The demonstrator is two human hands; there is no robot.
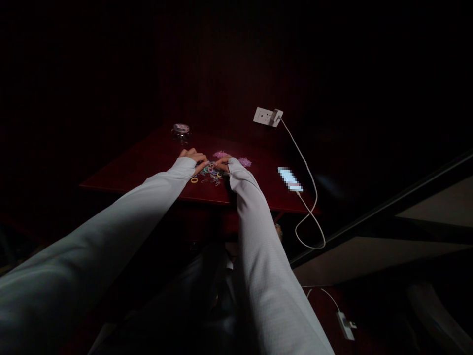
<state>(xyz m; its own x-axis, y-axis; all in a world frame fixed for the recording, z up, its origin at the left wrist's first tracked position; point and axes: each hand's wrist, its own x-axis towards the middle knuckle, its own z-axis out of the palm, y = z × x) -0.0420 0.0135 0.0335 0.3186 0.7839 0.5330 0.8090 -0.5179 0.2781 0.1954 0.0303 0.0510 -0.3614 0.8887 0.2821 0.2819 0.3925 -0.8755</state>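
A small pile of thin, many-coloured bands (pixel 210 170), which look like little elastic hair ties, lies near the front of the dark red table (pixel 129 167). My left hand (pixel 193 156) is at the pile's left side, its fingers bent and thumb and fingertips drawn together at the bands. From the right, my right hand (pixel 222 163) reaches the same pile with its fingers closed. What either hand pinches is too small to make out. A yellow ring (pixel 194 180) lies apart, below my left hand. Pink-purple heaps (pixel 245 161) sit just behind and beside my right hand.
A clear jar with a lid (pixel 181 132) stands at the back left of the table. On the right lies a lit phone (pixel 290 179), its white cable (pixel 305 160) looping to a wall socket (pixel 263 117). A power strip (pixel 345 325) is on the floor.
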